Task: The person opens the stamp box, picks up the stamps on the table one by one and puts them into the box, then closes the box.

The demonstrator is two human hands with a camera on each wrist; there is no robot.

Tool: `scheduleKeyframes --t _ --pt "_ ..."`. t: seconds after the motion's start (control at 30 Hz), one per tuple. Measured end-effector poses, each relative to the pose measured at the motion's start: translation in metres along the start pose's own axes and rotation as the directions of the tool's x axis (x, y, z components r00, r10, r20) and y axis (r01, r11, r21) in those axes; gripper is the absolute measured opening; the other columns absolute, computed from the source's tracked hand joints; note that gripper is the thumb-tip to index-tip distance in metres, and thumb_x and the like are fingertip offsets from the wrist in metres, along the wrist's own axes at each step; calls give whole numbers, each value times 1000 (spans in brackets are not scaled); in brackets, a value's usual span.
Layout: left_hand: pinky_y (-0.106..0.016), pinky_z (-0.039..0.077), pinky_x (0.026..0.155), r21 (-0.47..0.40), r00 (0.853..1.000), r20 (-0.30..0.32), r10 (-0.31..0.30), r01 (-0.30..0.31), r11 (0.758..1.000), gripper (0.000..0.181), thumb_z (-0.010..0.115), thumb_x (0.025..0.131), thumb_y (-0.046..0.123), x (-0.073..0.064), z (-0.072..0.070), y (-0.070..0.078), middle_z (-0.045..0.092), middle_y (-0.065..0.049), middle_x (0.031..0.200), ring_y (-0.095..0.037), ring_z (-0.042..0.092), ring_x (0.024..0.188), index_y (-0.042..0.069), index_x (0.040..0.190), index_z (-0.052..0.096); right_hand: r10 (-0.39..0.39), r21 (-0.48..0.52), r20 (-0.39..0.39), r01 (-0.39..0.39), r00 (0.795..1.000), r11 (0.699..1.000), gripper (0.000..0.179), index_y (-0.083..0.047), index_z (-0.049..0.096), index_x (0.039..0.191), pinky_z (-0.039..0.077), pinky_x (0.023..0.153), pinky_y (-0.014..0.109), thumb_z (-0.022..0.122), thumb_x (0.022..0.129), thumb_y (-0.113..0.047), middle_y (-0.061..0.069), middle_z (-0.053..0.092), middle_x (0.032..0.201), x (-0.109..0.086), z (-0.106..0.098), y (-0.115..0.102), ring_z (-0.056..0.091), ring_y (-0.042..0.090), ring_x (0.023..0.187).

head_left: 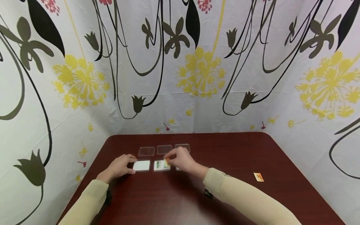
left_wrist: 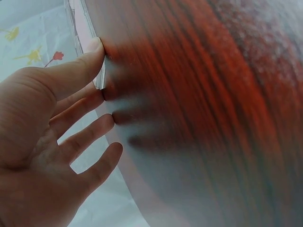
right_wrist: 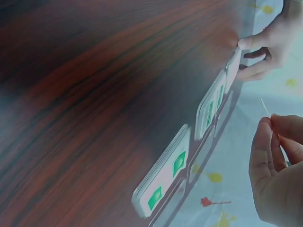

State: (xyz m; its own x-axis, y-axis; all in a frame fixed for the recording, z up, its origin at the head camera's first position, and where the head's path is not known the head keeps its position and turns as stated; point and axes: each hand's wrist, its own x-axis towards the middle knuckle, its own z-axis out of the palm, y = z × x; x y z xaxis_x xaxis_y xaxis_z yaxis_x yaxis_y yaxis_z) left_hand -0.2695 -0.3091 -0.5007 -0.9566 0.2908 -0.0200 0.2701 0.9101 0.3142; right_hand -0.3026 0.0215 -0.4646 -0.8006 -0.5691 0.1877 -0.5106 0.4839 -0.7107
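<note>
My right hand (head_left: 181,159) pinches a small orange-and-yellow card (head_left: 167,161) between thumb and fingertips, over the right part of the middle flat case (head_left: 159,165). In the right wrist view this card (right_wrist: 265,107) shows as a thin edge. The middle case carries green markings. My left hand (head_left: 119,167) holds the left end of a plain white flat case (head_left: 142,166), thumb on the near corner and fingers at the far one. A third case (right_wrist: 163,172), with two green squares, lies mostly behind my right hand in the head view.
Three clear plastic lids (head_left: 146,151) lie in a row behind the cases, the right one partly covered by my right hand. Another small orange-and-yellow card (head_left: 258,177) lies on the right side of the dark red wooden table (head_left: 157,200). Patterned cloth (head_left: 180,118) hangs around the table.
</note>
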Motion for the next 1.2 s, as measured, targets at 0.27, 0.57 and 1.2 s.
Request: scheduleKeyframes --t 0.27,0.57,1.2 --pt "-57 44 99 -9 1000 0 5 -5 1000 56 82 86 25 -1 0 1 58 -13 136 -38 51 127 4 134 65 21 46 -22 -20 1000 999 21 -17 83 100 51 63 24 79 84 -4 -11 74 95 23 23 -11 65 7 80" --pt "-58 44 98 -5 1000 6 -4 4 1000 56 82 86 27 1 2 1 58 -13 136 -38 51 126 6 135 65 75 65 -18 -74 997 995 18 -16 83 97 51 60 23 80 84 -4 -11 72 90 43 50 -20 61 4 70" --pt "-57 47 93 5 1000 11 -4 4 1000 55 83 85 27 5 2 -3 59 -11 134 -36 53 122 6 133 67 183 12 -14 -183 983 983 9 -20 84 87 51 65 22 84 82 -13 -16 71 83 74 90 -22 60 3 81"
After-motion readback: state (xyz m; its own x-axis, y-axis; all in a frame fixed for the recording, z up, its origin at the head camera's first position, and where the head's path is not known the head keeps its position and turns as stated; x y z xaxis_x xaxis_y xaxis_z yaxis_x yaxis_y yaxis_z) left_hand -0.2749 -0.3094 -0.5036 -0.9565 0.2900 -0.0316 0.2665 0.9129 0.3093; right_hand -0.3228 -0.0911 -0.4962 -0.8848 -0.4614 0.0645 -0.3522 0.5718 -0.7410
